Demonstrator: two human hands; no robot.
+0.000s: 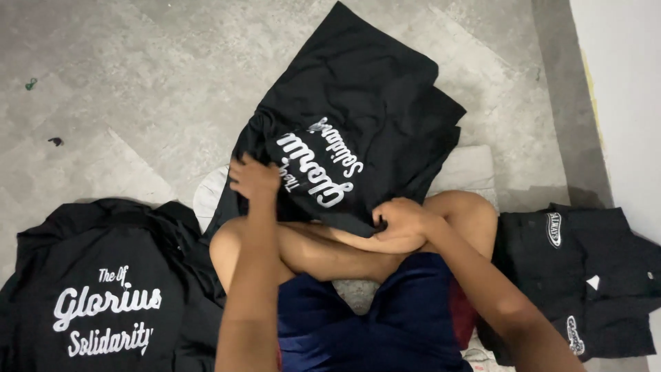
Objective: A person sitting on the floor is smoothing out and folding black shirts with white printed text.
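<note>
Crossed bare legs and dark blue shorts [385, 324] fill the bottom of the view, with both forearms reaching out over them. At the right hand [398, 222], the fingers are curled tight and pinch the near hem of a black T-shirt with white script lettering [358, 124], bunching the cloth against the shin. At the left hand [253, 176], the fingers are closed over the shirt's left edge near the lettering and lift a fold of it.

From those two grips the shirt spreads away across the grey concrete floor [138, 83], its far corner pointing toward the floor's far edge. It lies rumpled, with loose overlapping layers on its right side, so no neat fold shows yet; judging by that, this shirt is only begun. A pale cloth [475, 169] peeks out from under it.

By the floor's near left corner sits a pile of black shirts [103, 289], printed back uppermost, roughly flattened. Near the right edge, beside the white wall [620, 83], lies a second heap of black garments with oval patches [585, 275]. I cannot tell which pile is done and which waits.
</note>
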